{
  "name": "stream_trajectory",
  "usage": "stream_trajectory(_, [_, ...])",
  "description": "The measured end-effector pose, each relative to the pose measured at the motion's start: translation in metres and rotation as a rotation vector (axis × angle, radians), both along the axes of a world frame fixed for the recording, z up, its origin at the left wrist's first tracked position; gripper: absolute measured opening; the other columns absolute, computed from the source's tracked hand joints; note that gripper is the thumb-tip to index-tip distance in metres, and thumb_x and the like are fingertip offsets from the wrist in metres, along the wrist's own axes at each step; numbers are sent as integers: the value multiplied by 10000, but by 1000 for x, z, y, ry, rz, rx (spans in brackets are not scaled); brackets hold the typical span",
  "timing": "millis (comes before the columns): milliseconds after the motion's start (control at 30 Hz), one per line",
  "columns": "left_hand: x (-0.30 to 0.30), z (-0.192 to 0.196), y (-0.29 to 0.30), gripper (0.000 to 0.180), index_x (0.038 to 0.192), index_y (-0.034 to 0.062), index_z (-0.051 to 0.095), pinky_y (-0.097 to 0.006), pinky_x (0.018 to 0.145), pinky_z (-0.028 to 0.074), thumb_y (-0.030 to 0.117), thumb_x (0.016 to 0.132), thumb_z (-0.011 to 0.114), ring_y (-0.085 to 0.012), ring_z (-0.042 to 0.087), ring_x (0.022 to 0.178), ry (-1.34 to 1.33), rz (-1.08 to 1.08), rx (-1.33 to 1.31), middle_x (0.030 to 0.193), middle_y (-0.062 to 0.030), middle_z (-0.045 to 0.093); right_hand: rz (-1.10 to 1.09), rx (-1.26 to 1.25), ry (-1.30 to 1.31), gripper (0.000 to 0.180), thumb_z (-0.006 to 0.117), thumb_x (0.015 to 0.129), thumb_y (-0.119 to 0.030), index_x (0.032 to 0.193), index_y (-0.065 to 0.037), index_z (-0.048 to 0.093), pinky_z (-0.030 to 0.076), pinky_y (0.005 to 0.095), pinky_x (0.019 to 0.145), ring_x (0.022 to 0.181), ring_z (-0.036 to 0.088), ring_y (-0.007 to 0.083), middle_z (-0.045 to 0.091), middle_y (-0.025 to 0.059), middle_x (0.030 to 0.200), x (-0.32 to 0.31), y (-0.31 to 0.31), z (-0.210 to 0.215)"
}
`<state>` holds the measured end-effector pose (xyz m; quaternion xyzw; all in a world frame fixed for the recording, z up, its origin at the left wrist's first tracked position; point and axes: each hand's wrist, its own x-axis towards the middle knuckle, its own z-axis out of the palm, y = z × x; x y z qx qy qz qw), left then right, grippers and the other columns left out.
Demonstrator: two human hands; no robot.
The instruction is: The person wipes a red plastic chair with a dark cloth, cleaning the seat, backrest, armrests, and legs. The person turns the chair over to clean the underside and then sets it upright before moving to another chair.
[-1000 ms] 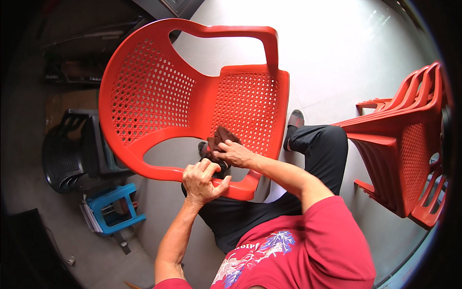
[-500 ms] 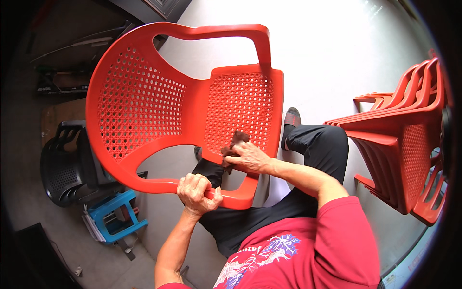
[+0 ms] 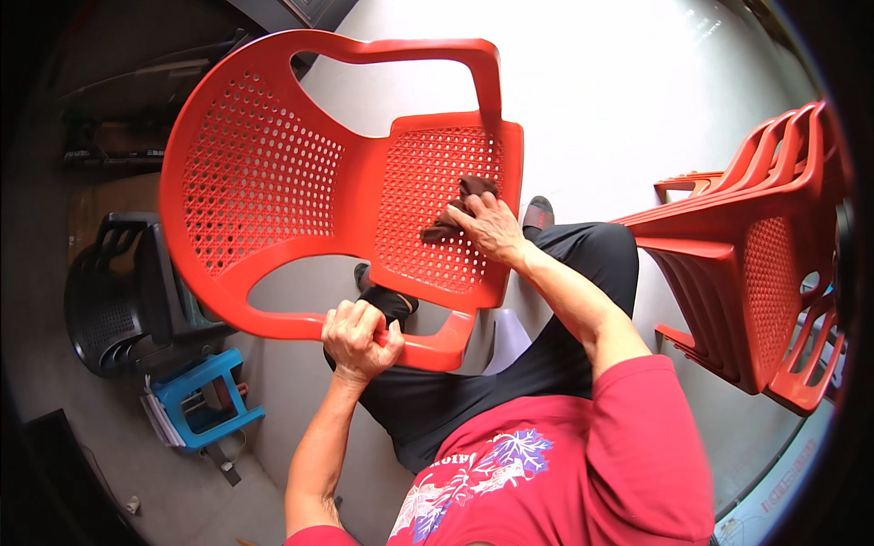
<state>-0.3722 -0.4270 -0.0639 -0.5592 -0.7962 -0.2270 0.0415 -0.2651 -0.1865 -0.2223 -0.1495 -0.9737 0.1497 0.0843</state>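
Observation:
A red plastic armchair (image 3: 364, 150) with a perforated back and seat is held in front of me, its backrest to the left. My left hand (image 3: 358, 341) wraps round the near armrest of this chair. On the seat, my right hand (image 3: 492, 227) presses a dark brown cloth (image 3: 444, 227) against the perforated surface. The fingers are bent over the cloth, which bunches out on both sides of them. Part of the cloth is hidden under the hand.
Several red chairs (image 3: 728, 255) stand stacked at the right. A black chair (image 3: 114, 305) and a blue plastic stool (image 3: 205, 400) are on the left. Dark furniture (image 3: 300, 11) stands at the far edge. My legs (image 3: 583, 273) are spread beneath the red chair.
My right hand has moved the cloth away from me, from the seat's near edge to its middle. The left hand keeps its grip on the armrest.

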Motion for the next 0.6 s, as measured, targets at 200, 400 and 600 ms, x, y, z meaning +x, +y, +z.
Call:
stream_trajectory(200, [2,1,-1,244,564,112,405,-367,523,315,166,610,638,-241,436,545,1,2,6,558,-30,403,17,-288,-92,340,594,733,-224,1063,-143,575,505,412,647,885,515,302,506,108,947,65,-86,25])
stream_trajectory(400, [3,-2,-3,243,568,118,430,-367,535,331,210,636,645,-236,460,572,35,16,-19,576,-24,429,-195,-1146,-260,365,409,859,-278,996,-46,656,414,373,885,1008,527,294,587,169,1079,66,-110,30])
stream_trajectory(600, [3,-3,-7,222,642,118,501,-372,588,366,274,671,656,-234,493,656,52,48,-4,650,-18,486,-2,-1125,104,352,551,852,-221,1170,-75,596,428,379,850,942,532,291,526,149,966,66,-126,116])
